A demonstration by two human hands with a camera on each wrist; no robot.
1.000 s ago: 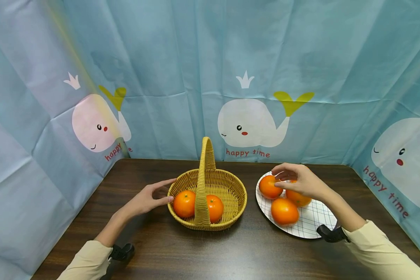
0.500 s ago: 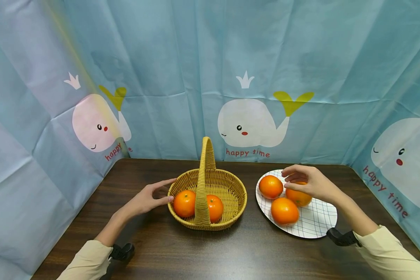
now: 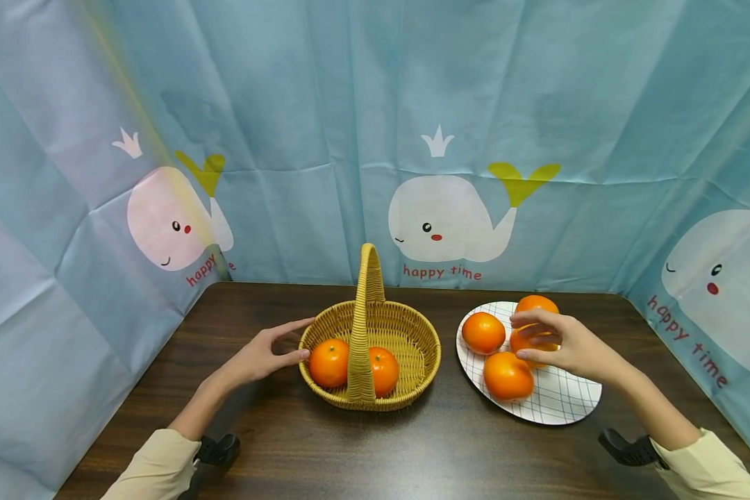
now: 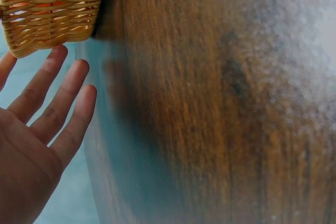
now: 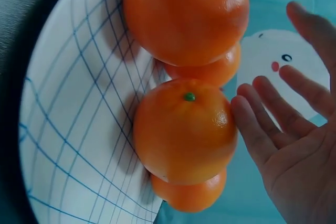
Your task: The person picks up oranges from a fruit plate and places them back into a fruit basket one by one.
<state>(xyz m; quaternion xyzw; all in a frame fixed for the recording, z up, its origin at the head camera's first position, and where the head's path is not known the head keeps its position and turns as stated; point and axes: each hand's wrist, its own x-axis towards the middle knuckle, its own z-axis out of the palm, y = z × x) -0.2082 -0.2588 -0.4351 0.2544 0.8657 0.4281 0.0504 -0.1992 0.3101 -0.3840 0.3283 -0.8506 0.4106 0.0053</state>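
Note:
A wicker basket (image 3: 406, 333) with a tall handle stands mid-table with two oranges, one (image 3: 328, 362) to the left of the handle and one (image 3: 384, 371) to the right. My left hand (image 3: 287, 340) rests flat against its left rim; in the left wrist view the fingers (image 4: 52, 103) lie straight just beside the weave (image 4: 47, 19). A white checked plate (image 3: 562, 403) carries several oranges. My right hand (image 3: 519, 336) reaches over it, fingertips (image 5: 247, 114) touching the side of one orange (image 5: 184, 129), palm clear of it.
Other oranges lie on the plate at its left (image 3: 482, 332), front (image 3: 507, 375) and far edge (image 3: 536, 304). The dark wooden table (image 3: 362, 451) is closed in by a blue whale-print curtain (image 3: 362, 104) at the back and both sides.
My right hand slid from the plate's left orange to the right and nearer to me, onto the middle orange, uncovering an orange at the far edge. Left hand and basket are still.

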